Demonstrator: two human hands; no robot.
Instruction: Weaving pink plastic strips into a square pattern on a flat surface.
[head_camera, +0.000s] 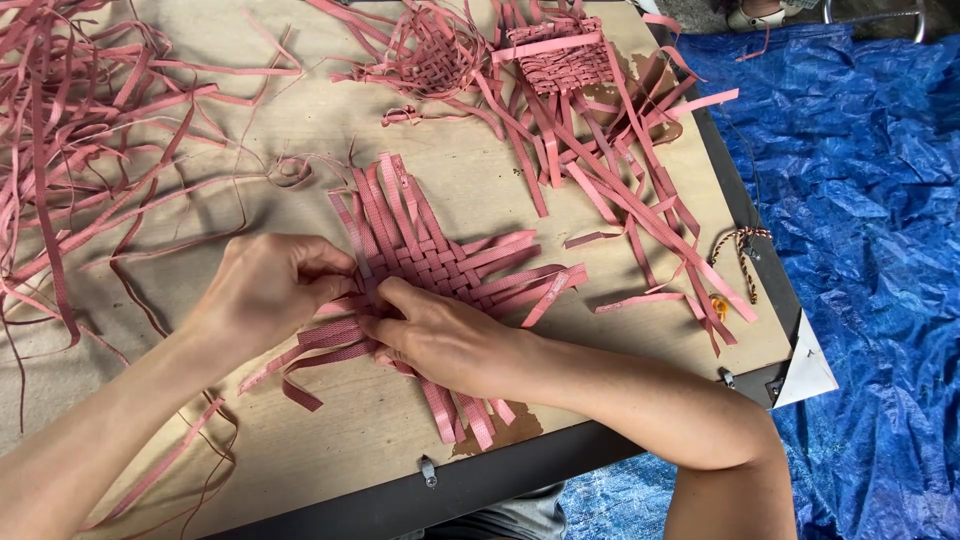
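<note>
A flat woven mat of pink plastic strips (430, 255) lies in the middle of a plywood board (300, 120). Loose strip ends stick out from it on all sides. My left hand (265, 285) pinches strips at the mat's left edge. My right hand (450, 335) presses down on the mat's lower left part, its fingers on the weave next to the left hand's fingertips. Both hands touch the same few strips.
A heap of loose pink strips (80, 130) covers the board's left side. Two other partly woven pieces (560, 60) lie at the back with long strips trailing right. A blue tarp (870, 250) spreads beyond the board's right edge. A braided cord (742, 245) lies near that edge.
</note>
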